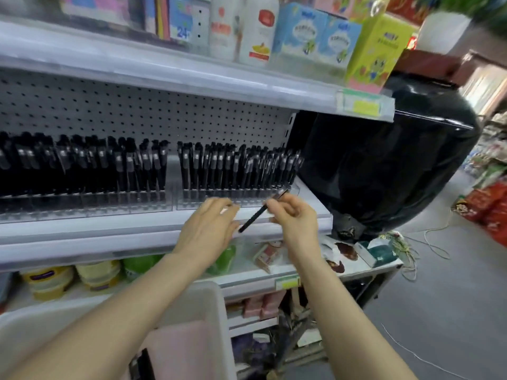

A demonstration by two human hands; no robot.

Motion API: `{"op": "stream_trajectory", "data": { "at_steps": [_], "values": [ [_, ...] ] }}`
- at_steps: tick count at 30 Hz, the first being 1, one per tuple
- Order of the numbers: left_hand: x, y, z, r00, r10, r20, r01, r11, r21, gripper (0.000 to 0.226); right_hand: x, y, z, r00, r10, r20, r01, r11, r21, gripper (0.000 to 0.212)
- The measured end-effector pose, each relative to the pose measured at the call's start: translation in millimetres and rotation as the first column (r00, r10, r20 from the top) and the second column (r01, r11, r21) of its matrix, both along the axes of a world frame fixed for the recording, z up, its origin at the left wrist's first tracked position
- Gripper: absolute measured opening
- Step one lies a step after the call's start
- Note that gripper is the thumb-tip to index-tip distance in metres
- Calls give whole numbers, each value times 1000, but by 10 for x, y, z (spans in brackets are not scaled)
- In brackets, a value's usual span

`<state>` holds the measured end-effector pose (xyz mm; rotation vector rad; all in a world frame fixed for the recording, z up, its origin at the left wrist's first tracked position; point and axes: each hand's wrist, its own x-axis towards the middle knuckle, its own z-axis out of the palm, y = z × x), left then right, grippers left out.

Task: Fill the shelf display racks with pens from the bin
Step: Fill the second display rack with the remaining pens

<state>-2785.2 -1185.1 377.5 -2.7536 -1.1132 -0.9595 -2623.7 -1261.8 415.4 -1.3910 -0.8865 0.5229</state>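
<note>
One black pen (252,218) is in play. The right hand (295,218) pinches it near its upper part between thumb and fingertips. It is held on a slant, with its top end at the front right corner of the rack (192,202) and its bottom end pointing down and away in front of that rack. The left hand (208,229) is spread with fairly straight fingers just in front of the rack, beside the pen's lower half. Whether a fingertip touches the pen I cannot tell (there is blur there).

The step looks like seating this pen at the rack's right end. To do it well, I would tip the pen upright first, turn it to match its neighbours, then lower it straight down so it doesn't knock the row. The left hand could steady the pens alongside.

Free slots in the rack are hard to make out behind the dark row. The bin (215,297) sits well below the rack, and the forearms cover most of its contents (only something pink shows). A second rack (82,207) to the left of the first runs out of view.
</note>
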Motion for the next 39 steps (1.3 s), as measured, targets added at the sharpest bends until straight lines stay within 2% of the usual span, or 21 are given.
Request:
{"op": "stream_trajectory", "data": {
  "at_steps": [2, 4, 7, 11, 15, 17, 24, 30, 34, 39],
  "values": [
    [92, 178, 46, 996, 71, -53, -68, 996, 58, 47, 274, 120, 177, 985, -131, 112, 128, 991, 36, 5],
    [138, 331, 68, 986, 132, -100, -123, 988, 91, 51, 497, 250, 333, 946, -244, 214, 232, 969, 80, 11],
    [178, 434, 50, 977, 176, -124, -166, 982, 86, 55, 672, 454, 485, 900, -299, 319, 268, 954, 137, 14],
    [209, 439, 29, 979, 180, -95, -173, 981, 86, 51, 775, 739, 513, 863, -277, 422, 256, 961, 107, 15],
    [216, 450, 2, 980, 183, -79, -177, 982, 72, 51, 771, 913, 325, 834, -166, 527, 224, 974, -47, 26],
    [215, 443, -1, 980, 184, -82, -180, 982, 58, 52, 739, 931, 194, 828, -135, 544, 218, 972, -91, 29],
    [203, 423, 3, 981, 173, -86, -169, 984, 50, 53, 681, 945, 136, 826, -166, 539, 252, 964, -89, 26],
    [42, 458, 86, 995, 50, -86, -48, 999, 22, 48, 595, 764, 54, 810, -176, 560, 264, 961, -79, 28],
    [-239, 356, 94, 1000, -20, -6, 20, 999, 25, 41, 383, 557, 2, 808, -209, 551, 282, 958, -49, 27],
    [-775, 122, -168, 996, 13, 89, -14, 1000, 11, 32, -200, 293, -233, 835, -126, 535, 195, 978, -75, 15]
  ]
}}
